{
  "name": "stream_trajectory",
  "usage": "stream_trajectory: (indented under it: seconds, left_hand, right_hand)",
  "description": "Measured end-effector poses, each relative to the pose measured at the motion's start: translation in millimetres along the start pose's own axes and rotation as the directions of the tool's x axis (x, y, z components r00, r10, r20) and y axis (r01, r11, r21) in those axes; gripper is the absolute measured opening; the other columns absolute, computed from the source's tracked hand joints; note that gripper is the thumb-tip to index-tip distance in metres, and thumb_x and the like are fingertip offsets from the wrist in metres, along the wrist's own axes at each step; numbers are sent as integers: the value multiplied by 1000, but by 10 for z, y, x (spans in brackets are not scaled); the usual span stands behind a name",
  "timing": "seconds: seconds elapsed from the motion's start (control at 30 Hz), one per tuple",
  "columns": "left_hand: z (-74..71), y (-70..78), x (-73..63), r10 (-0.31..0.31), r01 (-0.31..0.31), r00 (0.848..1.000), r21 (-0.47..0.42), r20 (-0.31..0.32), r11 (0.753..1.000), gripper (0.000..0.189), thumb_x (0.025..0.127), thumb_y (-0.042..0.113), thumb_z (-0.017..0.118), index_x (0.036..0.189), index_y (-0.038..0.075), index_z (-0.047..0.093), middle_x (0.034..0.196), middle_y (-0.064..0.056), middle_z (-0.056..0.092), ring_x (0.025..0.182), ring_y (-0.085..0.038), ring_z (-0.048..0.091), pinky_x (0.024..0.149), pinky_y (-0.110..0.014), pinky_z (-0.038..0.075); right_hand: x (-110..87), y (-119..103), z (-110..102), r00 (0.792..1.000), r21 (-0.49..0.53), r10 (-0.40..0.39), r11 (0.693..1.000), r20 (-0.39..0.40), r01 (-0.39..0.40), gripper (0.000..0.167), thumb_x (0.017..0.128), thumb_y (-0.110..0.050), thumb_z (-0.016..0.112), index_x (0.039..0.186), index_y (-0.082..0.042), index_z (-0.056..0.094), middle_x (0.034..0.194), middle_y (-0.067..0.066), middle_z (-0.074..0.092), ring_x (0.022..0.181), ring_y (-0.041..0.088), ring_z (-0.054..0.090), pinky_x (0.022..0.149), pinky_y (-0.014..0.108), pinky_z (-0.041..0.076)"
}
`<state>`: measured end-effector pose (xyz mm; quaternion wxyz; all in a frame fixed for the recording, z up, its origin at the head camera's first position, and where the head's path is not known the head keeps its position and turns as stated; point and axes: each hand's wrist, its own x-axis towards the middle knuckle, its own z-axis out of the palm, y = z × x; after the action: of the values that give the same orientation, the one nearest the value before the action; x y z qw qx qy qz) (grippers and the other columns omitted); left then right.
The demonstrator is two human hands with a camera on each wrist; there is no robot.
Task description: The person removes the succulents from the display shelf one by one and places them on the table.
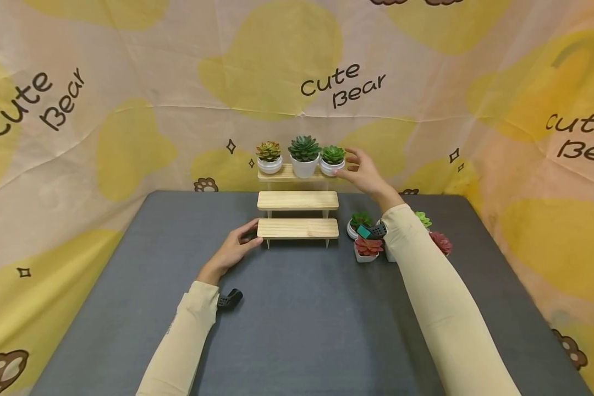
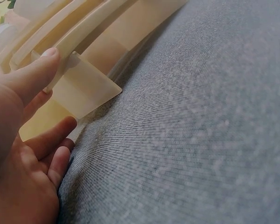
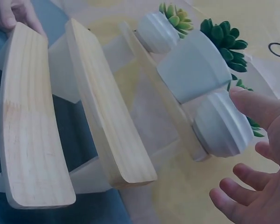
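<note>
The wooden stand (image 1: 298,227) sits on a grey table (image 1: 287,330), its lowest step gripped at one end by the left hand (image 1: 231,253). More potted succulents (image 1: 368,248) cluster to its right. Three small plants (image 1: 304,149) line the top step; the right hand (image 1: 363,173) has its thumb at the rightmost pot (image 1: 328,167), whether grasping I cannot tell. Behind hangs patterned cloth (image 1: 277,60).

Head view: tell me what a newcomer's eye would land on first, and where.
Probably the three potted succulents lined up atop the wooden stand, with the right hand at the rightmost one. Behind them, the "Cute Bear" backdrop likely draws the eye next. The left hand holds the bottom step.
</note>
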<state>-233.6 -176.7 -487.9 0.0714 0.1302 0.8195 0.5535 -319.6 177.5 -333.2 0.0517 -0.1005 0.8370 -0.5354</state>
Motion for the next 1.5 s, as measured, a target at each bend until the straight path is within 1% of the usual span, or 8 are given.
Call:
stream_trajectory:
  seconds: [0.13, 0.3, 0.57, 0.77, 0.93, 1.07, 1.3, 1.5]
  left_hand:
    - [3, 5, -4, -14, 14, 1000, -10, 3, 1000, 64, 101, 21, 64, 158, 9, 36, 158, -21, 42, 148, -36, 35, 114, -57, 32]
    - [-11, 12, -14, -4, 4, 1000, -7, -3, 1000, 65, 101, 21, 64, 158, 9, 36, 158, -21, 42, 148, -37, 36, 114, -58, 32]
    - [-28, -26, -4, 2, -2, 1000, -17, 8, 1000, 65, 101, 22, 63, 158, 10, 35, 159, -21, 41, 149, -37, 34, 116, -60, 30]
    - [-32, -7, -5, 5, -5, 1000, 3, -1, 1000, 64, 101, 21, 64, 158, 11, 36, 158, -21, 43, 148, -36, 37, 115, -58, 32]
    - [-28, 0, -6, 4, -4, 1000, -6, 7, 1000, 65, 101, 21, 64, 158, 9, 36, 159, -21, 41, 149, -37, 36, 115, -60, 31]
    - [-20, 2, -3, 3, -3, 1000, -16, 6, 1000, 64, 101, 21, 64, 158, 9, 37, 158, -21, 42, 149, -37, 36, 115, -60, 31]
    - [-8, -4, -9, -4, 4, 1000, 3, 5, 1000, 65, 101, 22, 64, 158, 8, 35, 158, -22, 41, 149, -38, 35, 114, -59, 32]
    - [1, 31, -8, -20, 20, 1000, 15, 10, 1000, 65, 102, 19, 62, 158, 5, 33, 160, -24, 38, 150, -40, 33, 115, -61, 30]
  right_hand:
    - [42, -14, 30, 1000, 14, 24, 1000, 9, -25, 81, 97, -20, 68, 162, -10, 21, 161, 25, 32, 144, 43, 39, 117, 55, 35]
    - [104, -33, 97, 1000, 24, 22, 999, 5, -22, 78, 97, -19, 67, 160, -6, 24, 159, 26, 36, 140, 41, 44, 115, 52, 37]
    - [155, -82, 211, 997, 22, 36, 999, -70, -34, 62, 98, -21, 66, 149, 1, 39, 149, 26, 46, 134, 38, 47, 107, 48, 43]
    - [181, -79, 232, 991, 49, 52, 998, -124, -46, 62, 96, -21, 69, 147, 2, 42, 147, 28, 46, 131, 38, 49, 105, 46, 45]
    - [127, -77, 203, 983, 18, 68, 998, -168, -66, 63, 95, -24, 71, 146, 0, 45, 146, 26, 46, 134, 38, 48, 106, 50, 44]
    - [60, -85, 160, 984, -10, 41, 999, -173, -43, 64, 94, -25, 72, 146, 0, 46, 146, 26, 47, 132, 39, 50, 103, 48, 47]
    - [-71, -131, 52, 989, -96, -48, 995, -142, 34, 56, 94, -27, 73, 139, 1, 55, 139, 22, 56, 119, 36, 56, 90, 40, 49]
    - [-236, -197, -23, 983, -132, -112, 987, -143, 93, 56, 93, -26, 74, 138, 1, 57, 133, 22, 60, 107, 32, 60, 81, 27, 48]
